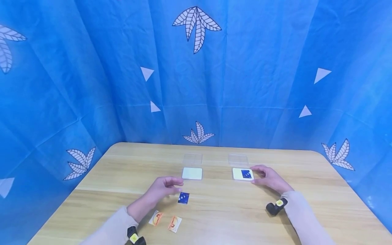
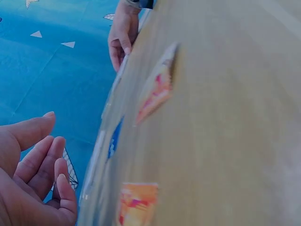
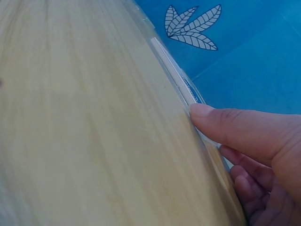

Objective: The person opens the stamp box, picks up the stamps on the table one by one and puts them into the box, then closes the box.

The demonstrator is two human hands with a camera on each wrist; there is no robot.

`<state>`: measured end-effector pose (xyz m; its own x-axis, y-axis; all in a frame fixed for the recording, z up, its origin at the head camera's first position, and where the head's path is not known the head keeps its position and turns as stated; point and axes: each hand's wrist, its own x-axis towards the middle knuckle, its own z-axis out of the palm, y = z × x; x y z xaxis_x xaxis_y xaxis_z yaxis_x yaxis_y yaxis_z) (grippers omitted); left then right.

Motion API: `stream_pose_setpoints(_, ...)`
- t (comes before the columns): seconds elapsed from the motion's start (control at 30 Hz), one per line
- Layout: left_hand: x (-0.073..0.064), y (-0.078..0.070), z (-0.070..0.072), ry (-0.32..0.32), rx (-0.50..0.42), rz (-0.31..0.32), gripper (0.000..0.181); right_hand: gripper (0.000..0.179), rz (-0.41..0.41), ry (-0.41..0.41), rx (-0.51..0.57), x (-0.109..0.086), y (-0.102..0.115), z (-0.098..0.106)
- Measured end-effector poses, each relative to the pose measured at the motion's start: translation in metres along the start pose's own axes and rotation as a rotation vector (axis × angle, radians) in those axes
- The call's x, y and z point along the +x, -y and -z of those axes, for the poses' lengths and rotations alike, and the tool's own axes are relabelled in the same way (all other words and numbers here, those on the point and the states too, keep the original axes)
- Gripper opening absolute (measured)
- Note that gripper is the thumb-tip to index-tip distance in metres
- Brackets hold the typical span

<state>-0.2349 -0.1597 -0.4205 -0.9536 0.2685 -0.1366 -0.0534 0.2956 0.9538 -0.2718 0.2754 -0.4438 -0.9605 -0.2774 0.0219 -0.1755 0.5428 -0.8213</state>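
In the head view my right hand [image 1: 269, 178] holds the right end of a small clear case [image 1: 237, 174], thumb at its near corner and a finger at its far corner. White material fills the case, and a dark blue card [image 1: 246, 174] lies on its right part. My left hand [image 1: 162, 190] hovers with loosely bent fingers and nothing between them. Just beside its fingertips another blue card [image 1: 183, 198] lies on the table. In the right wrist view the thumb [image 3: 221, 123] touches the edge of the case [image 3: 174, 70], seen nearly edge-on.
A second clear case [image 1: 192, 173] with a white filling stands left of the first, its transparent lid [image 1: 193, 159] folded back. Two orange-and-white cards [image 1: 155, 218] lie near the left forearm. Blue curtain [image 1: 260, 68] surrounds the back and sides of the wooden table [image 1: 220, 211].
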Motion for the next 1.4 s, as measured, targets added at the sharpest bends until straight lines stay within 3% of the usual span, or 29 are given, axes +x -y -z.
stream_pose_setpoints(0.27, -0.001, 0.01, -0.004, 0.04, 0.037, -0.002, 0.04, 0.057, -0.011, -0.01, -0.01, 0.001, -0.003, 0.0)
stream_pose_setpoints(0.57, -0.002, 0.012, -0.004, -0.006, 0.111, 0.015, 0.042, 0.058, -0.006, 0.007, 0.014, -0.001, -0.002, -0.002)
stream_pose_setpoints(0.9, 0.0, 0.011, -0.006, 0.007, 0.228, 0.019, 0.04, 0.059, -0.002, -0.002, -0.005, 0.001, -0.002, 0.0)
stream_pose_setpoints(1.07, 0.001, 0.012, -0.006, -0.019, 0.26, 0.019, 0.039, 0.058, -0.011, -0.003, -0.004, 0.002, -0.004, 0.0)
stream_pose_setpoints(1.4, 0.004, 0.017, -0.008, -0.022, 0.33, -0.04, 0.031, 0.058, -0.02, -0.007, -0.01, 0.002, -0.005, 0.0)
